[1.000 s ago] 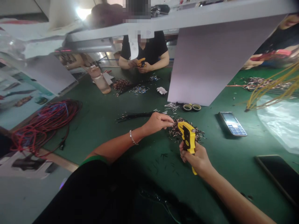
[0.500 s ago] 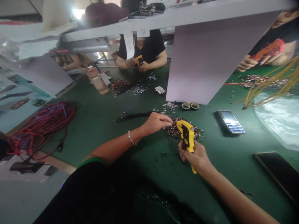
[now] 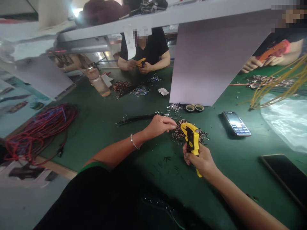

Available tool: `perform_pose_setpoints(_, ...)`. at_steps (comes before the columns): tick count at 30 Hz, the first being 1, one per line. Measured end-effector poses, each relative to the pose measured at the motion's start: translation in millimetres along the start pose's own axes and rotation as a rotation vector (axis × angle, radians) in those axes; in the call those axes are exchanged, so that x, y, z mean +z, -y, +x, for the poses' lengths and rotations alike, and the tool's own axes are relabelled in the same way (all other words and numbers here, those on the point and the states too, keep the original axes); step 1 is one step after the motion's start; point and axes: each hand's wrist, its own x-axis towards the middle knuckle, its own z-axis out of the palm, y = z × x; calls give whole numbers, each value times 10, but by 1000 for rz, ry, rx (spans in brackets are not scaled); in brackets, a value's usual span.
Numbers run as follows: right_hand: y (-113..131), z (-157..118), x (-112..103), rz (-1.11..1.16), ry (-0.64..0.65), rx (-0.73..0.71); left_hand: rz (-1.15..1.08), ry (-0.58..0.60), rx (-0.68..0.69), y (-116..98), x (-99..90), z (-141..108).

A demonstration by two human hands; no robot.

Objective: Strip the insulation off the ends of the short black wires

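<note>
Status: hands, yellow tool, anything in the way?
Right hand gripping yellow tool. Left hand by pile of small pieces, hold unclear. Tool hides part of pile.

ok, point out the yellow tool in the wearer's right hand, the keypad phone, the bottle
Yellow tool (image 3: pixel 196 140): head view, on its upper yellow body.
Keypad phone (image 3: pixel 236 124): head view, front face, where screen meets keys.
Bottle (image 3: pixel 100 83): head view, middle of its side.

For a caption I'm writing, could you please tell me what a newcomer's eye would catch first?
Probably the yellow tool in the right hand, partly hiding a pile of small parts. Next, perhaps, the tangle of mostly red wires at the left edge of the table, and the keypad phone right of the tool.
</note>
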Motion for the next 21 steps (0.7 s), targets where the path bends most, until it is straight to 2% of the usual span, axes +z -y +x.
perform_pose_setpoints(11,34,9,3,16,7,16,42,7,13,-28,-10,9)
perform_pose_setpoints(21,-109,42,-49,-17,71,-44,45,-23,39,-21,-41,74)
